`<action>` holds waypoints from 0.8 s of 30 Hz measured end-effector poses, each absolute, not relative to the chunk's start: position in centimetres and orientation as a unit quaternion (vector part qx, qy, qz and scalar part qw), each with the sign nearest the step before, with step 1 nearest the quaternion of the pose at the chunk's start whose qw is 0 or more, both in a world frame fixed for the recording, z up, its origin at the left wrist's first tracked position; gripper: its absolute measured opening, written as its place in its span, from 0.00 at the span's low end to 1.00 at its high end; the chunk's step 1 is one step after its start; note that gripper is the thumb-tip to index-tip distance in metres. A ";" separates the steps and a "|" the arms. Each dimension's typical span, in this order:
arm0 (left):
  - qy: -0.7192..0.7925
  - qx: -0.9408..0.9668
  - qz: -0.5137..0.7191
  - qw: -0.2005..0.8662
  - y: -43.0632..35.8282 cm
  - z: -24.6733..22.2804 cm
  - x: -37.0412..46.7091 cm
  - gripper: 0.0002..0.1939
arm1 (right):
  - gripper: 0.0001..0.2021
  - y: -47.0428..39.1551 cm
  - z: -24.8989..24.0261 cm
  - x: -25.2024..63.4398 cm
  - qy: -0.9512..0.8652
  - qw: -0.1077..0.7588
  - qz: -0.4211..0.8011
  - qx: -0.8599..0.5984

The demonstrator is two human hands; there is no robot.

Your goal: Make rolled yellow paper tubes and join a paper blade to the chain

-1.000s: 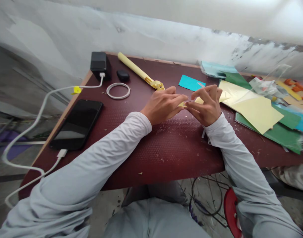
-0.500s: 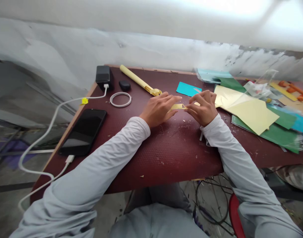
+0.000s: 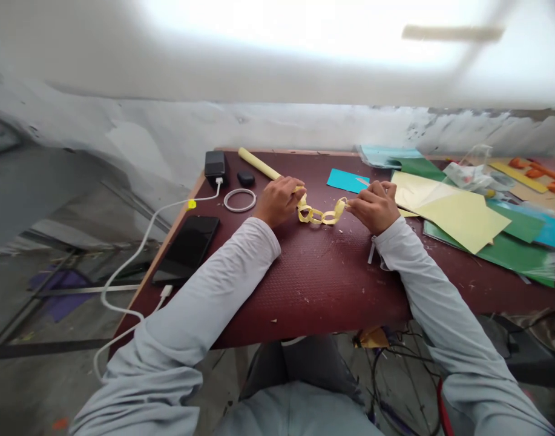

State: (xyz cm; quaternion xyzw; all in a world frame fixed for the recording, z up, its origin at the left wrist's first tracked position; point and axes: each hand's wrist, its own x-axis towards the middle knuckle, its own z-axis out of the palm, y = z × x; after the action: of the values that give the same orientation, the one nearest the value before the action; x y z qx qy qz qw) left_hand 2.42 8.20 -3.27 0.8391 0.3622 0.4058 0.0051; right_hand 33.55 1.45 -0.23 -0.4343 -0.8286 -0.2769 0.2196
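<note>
Between 2 hands [image 3: 281, 202], paper chain [image 3: 316, 215]

Honestly, nothing you could read anywhere here, no text, brands, numbers or signs.

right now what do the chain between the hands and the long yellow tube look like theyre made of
Chain: likely matt paper, its thin flat strips curled into links. Long yellow tube: probably rolled paper or card, matt, same pale yellow as the sheets.
</note>
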 end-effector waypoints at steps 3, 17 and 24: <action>0.337 0.870 0.360 -0.007 7.8 -3.2 2.7 0.18 | 0.11 1.8 -0.4 34.0 -0.827 0.219 -0.283 -0.433; 0.181 0.845 0.422 0.274 3.4 -2.5 7.2 0.23 | 0.07 -0.2 0.2 31.1 -0.860 0.197 -0.243 -0.403; 0.185 0.826 0.433 0.310 3.5 -2.5 7.1 0.18 | 0.12 -0.3 0.3 31.3 -0.859 0.210 -0.237 -0.403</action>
State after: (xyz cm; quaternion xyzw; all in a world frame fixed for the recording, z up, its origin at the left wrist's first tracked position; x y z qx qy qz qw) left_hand 7.15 3.55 -2.50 0.8259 0.1851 0.4331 0.3099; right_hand 31.26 -0.26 0.29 -0.4031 -0.8588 -0.2365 0.2098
